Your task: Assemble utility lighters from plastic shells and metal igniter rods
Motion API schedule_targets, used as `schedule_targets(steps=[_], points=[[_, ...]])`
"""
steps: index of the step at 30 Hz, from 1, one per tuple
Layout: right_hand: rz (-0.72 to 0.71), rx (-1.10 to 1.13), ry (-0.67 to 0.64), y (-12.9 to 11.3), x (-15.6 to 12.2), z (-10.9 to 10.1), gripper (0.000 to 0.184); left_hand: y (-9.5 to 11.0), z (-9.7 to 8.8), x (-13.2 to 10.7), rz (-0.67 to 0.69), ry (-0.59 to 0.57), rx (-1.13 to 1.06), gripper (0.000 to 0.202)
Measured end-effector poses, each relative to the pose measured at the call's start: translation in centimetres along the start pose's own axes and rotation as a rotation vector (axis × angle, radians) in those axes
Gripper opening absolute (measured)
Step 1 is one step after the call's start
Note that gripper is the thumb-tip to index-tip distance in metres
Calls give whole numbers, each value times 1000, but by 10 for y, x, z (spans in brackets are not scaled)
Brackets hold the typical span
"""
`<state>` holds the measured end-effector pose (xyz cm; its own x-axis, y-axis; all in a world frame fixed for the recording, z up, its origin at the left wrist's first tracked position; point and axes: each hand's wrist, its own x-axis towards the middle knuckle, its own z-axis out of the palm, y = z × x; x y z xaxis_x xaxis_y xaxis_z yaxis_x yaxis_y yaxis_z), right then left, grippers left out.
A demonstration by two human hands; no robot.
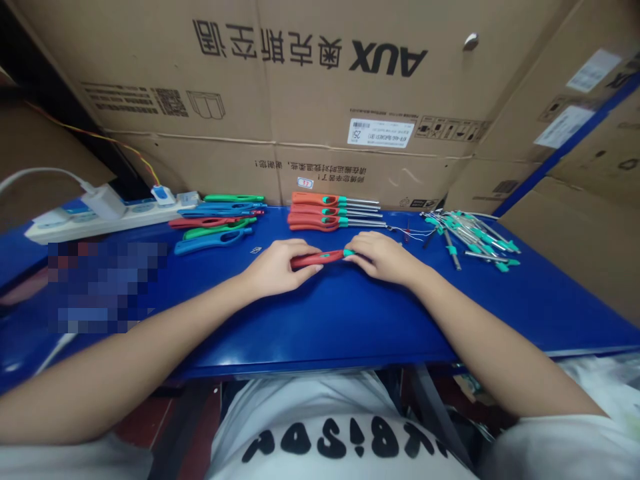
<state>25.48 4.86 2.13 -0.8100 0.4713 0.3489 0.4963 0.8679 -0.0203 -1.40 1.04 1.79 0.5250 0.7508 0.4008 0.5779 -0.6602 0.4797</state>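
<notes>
While both forearms (175,340) are slanting in over the near edge of the bench (320,333), the hands are meeting around its middle, backs up, wrists bending inward. Left hand (277,267) is clamping the left end of a red handle (320,259), thumb lying along the near side, fingers curling over the far side. Right hand (383,257) is pinching the other end, thumb and fingers closing on a green collar (349,253). The red handle is running roughly parallel to the far edge, just nearer than a stack of orange-red lighters (313,220).

Right hand is covering whatever is continuing past the green collar, so I'm not telling whether a rod is fitted. Whether the red handle is touching the bench: can't tell. Left fingertips are partly disappearing behind it. A small metal piece (256,251) is lying just left of the left hand, too tiny to identify. Coloured handles (215,245) are overlapping toward the far-left corner, beside a power strip (125,222). Rods (453,250) are heaping toward the far-right corner, too tangled for counting; thin wires (417,233) nearby are blurring. A pixelated patch (105,287) is masking something along the left edge.
</notes>
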Motion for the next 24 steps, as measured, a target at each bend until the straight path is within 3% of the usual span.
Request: schedule_targets(steps=[4, 9, 20, 24], points=[[-127, -133, 106, -5, -1, 6, 32, 4, 2, -3, -34, 52, -23, 29], [-160, -186, 219, -11, -2, 9, 27, 12, 4, -6, -55, 118, -24, 23], [-198, -280, 272, -14, -2, 7, 25, 19, 9, -8, -132, 153, -120, 19], [-205, -284, 278, -15, -2, 7, 24, 20, 11, -10, -95, 170, -81, 18]])
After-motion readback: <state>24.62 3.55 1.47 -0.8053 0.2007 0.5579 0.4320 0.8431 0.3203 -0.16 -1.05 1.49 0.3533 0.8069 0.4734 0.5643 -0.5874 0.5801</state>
